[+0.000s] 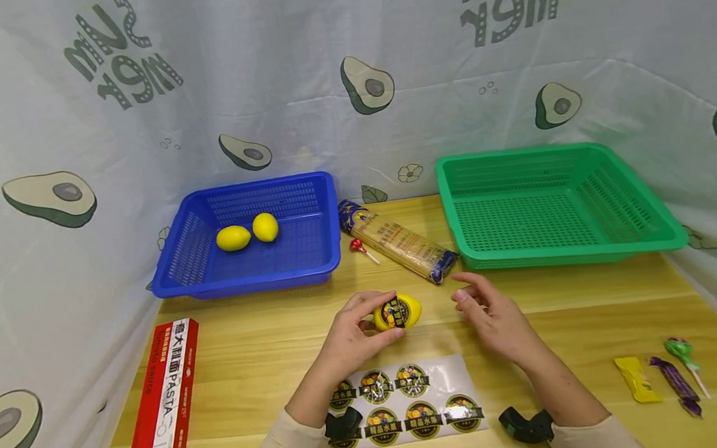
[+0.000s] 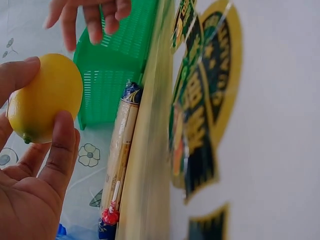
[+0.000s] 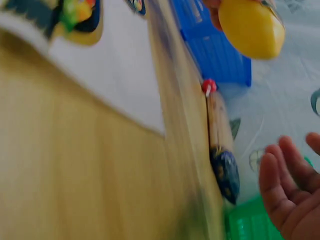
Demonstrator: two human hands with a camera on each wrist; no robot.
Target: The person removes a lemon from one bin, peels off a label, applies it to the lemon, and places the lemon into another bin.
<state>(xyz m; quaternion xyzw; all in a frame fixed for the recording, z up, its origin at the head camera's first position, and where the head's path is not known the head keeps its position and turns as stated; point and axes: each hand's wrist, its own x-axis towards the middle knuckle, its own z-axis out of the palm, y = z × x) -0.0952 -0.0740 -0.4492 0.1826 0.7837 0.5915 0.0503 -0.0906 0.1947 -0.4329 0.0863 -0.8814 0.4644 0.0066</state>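
Observation:
My left hand (image 1: 354,330) grips a yellow lemon (image 1: 412,310) between thumb and fingers, raised above the table. A round black and gold sticker (image 1: 395,313) is on the lemon's upper side. In the left wrist view the lemon (image 2: 50,97) shows its plain yellow underside. Off to the right, my right hand (image 1: 494,318) is held apart from the lemon with its fingers loosely bent and nothing in them. Below both hands lies a white sheet of round stickers (image 1: 444,376), partly covered by the left forearm.
Two lemons (image 1: 233,238) lie in a blue basket (image 1: 245,286) at back left. A green basket (image 1: 558,256) stands at back right. Between them are a pasta packet (image 1: 399,238) and a red lollipop (image 1: 358,245). A red pasta box (image 1: 162,400) lies left; wrapped candies (image 1: 638,379) lie right.

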